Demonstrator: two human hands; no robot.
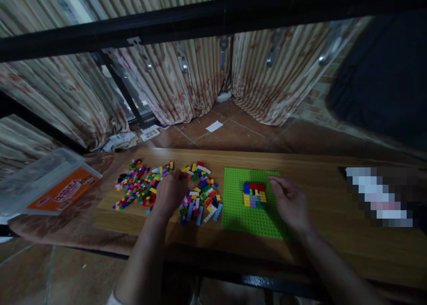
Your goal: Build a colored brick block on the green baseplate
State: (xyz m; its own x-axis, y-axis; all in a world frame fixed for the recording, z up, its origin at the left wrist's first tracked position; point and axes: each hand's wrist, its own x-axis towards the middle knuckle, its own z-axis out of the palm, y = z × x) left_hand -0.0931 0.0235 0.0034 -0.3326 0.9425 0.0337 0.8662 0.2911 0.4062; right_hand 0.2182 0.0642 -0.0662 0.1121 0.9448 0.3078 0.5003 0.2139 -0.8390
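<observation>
My left hand is over the pile of loose toy building bricks, its fingers curled together. Whatever may be in those fingers is hidden. On the right, my right hand is at the right edge of a green studded baseplate. Its thumb and fingers are drawn together, and I cannot make out whether a small brick is between them. A low square block of mixed-colour bricks sits on the baseplate, with red, blue, yellow and purple pieces. More loose bricks lie between my left hand and the baseplate.
Bricks and baseplate rest on a long wooden board. A clear plastic box with an orange label stands at the left on a brown cloth. A black bar crosses above, before striped curtains. A blurred-out item lies far right.
</observation>
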